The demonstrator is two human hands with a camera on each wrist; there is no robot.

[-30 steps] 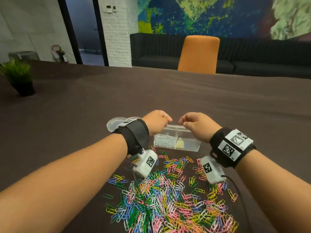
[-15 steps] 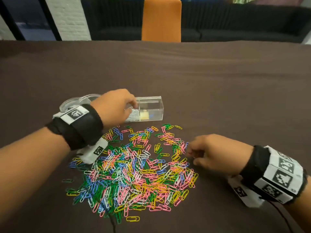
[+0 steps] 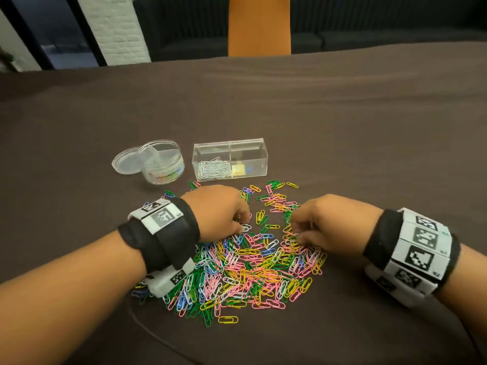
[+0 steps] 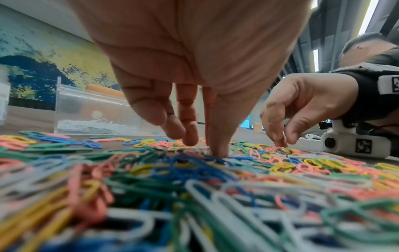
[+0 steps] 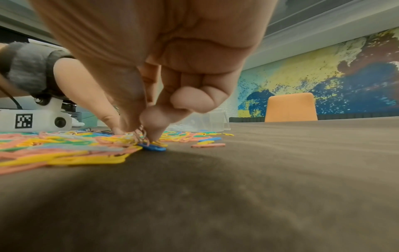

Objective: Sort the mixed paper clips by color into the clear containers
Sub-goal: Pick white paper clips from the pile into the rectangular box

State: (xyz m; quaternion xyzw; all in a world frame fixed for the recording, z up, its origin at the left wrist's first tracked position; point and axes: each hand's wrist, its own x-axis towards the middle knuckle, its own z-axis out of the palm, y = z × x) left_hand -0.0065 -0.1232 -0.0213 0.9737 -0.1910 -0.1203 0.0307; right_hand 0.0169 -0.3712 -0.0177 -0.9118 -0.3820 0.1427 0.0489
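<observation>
Both hands sit low over the mixed paper clips [image 3: 245, 264], which lie spread in a loose pile on the brown worktop [image 3: 342, 133]. Left hand [image 3: 218, 212] is over the pile's far-left part, fingers pointing down; in the left wrist view a fingertip [image 4: 219, 150] presses onto clips on the worktop, other fingers loosely extended, nothing clearly pinched. Right hand [image 3: 329, 222] is at the pile's right edge, its grip pinching a pink clip [image 5: 141, 134] between thumb and forefinger, remaining fingers curled in; the clip stands nearly upright, touching the pile.

Beyond the pile stands the clear rectangular container [image 3: 230, 160], two compartments: the left one holds white clips [image 3: 212, 169], the right one a small yellow item, too small to tell what it is. Just left of it is a round clear jar [image 3: 163, 164], open, with its lid [image 3: 123, 164] leaning against its left side. An orange chair [image 3: 259, 25] stands at the worktop's far edge.
</observation>
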